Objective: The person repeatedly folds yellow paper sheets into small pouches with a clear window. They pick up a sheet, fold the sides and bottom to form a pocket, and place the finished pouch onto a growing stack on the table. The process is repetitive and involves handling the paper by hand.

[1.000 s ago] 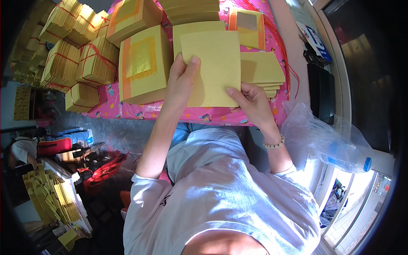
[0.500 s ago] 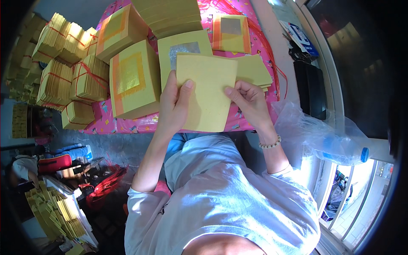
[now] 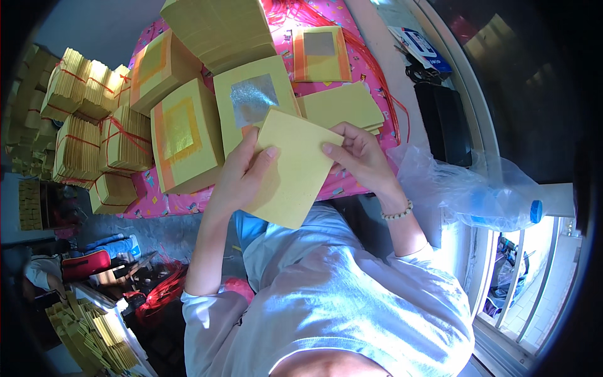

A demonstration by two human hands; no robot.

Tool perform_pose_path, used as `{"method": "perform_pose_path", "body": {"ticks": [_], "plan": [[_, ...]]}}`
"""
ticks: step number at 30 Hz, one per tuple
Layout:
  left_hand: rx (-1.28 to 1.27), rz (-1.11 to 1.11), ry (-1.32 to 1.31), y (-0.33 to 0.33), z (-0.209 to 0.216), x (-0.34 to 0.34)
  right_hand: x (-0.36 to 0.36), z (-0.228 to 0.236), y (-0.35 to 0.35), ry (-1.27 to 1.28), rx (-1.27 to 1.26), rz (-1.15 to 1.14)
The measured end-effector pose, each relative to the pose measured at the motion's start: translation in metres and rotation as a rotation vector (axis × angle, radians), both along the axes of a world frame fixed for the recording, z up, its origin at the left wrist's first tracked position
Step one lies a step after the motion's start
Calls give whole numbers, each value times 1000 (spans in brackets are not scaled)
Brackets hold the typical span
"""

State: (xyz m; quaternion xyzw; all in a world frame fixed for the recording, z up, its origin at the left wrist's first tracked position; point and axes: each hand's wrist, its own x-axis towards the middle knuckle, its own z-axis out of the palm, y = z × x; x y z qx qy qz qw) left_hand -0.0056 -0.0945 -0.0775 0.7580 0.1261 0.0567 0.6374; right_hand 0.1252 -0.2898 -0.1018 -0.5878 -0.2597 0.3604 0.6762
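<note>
Between my hands is a plain yellow paper sheet or thin stack of sheets [image 3: 294, 169], tilted, in front of the table's near edge. My left hand [image 3: 242, 169] grips its left edge, thumb on the face. My right hand [image 3: 361, 154] pinches its upper right edge, with a bead bracelet on that wrist. Just beyond lies a tall stack of yellow paper with a silver square [image 3: 254, 97] on top. To its left stands a stack with a gold square [image 3: 181, 132]. A low pile of plain yellow paper [image 3: 345, 107] lies beyond my right hand.
A pink patterned cloth [image 3: 202, 202] covers the table. Bundles tied with red string [image 3: 125, 141] are piled at the left. Red strands [image 3: 377, 69] run along the right side. A clear plastic bag [image 3: 483, 195] and a black case [image 3: 443, 125] sit at the right. Another person [image 3: 44, 273] is at the far left.
The held yellow paper has turned clockwise and come slightly lower, nearer to me. Both hands keep hold of it. The view has shifted, so the table stacks appear further left and lower.
</note>
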Motion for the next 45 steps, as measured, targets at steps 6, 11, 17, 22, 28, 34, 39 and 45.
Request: {"method": "perform_pose_path", "body": {"ticks": [6,11,17,22,28,34,39,45], "plan": [[15,-48,-98,16,9,29,20,5,-4,-18,84,-297],[69,-9,-78,22,13,83,65,-22,-8,-253,61,-561],[657,-85,50,18,-16,154,90,-51,-22,-665,-281,-709],[931,-181,121,9,-41,167,71,-41,-20,-809,-687,-648],[1134,-265,255,-10,-41,162,60,-33,-18,-1258,-740,-605],[1306,-147,68,-11,-63,154,39,-54,8,-1378,-727,-379],[952,16,-239,-3,-47,134,35,-93,2,-1312,-778,-302],[671,-59,-191,27,-16,60,38,-85,3,-1296,-700,-325]]}}
